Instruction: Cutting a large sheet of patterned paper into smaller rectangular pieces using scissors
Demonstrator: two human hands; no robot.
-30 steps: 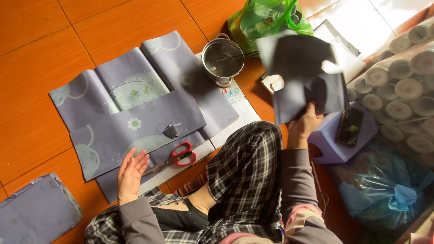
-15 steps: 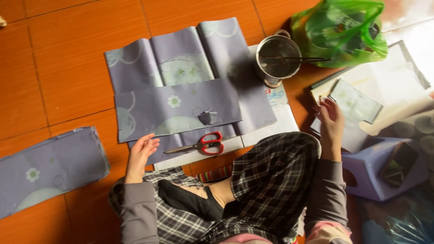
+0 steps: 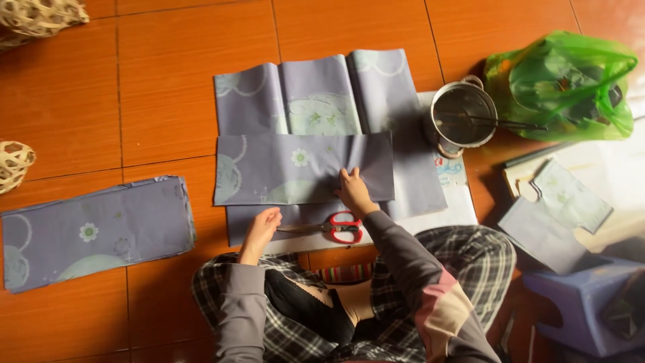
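I sit on an orange tiled floor with grey-purple flowered fabric [image 3: 316,101] spread in front of me. A folded strip of the same fabric [image 3: 269,168] lies across it. My right hand [image 3: 354,191] rests flat on the lower edge of that strip, fingers together. My left hand [image 3: 262,225] lies with its fingers apart on the near edge of the fabric, just left of the blades of the red-handled scissors [image 3: 336,228]. Neither hand holds anything.
A second folded fabric piece [image 3: 94,232] lies at left. A metal pot [image 3: 462,119] and a green plastic bag [image 3: 564,84] stand at back right. Cut fabric pieces [image 3: 554,218] and a purple stool [image 3: 591,302] sit at right. Woven baskets [image 3: 13,165] are at far left.
My right hand put the cut piece down at the right and came back onto the folded strip. My left hand shifted right towards the scissors. The view swung left.
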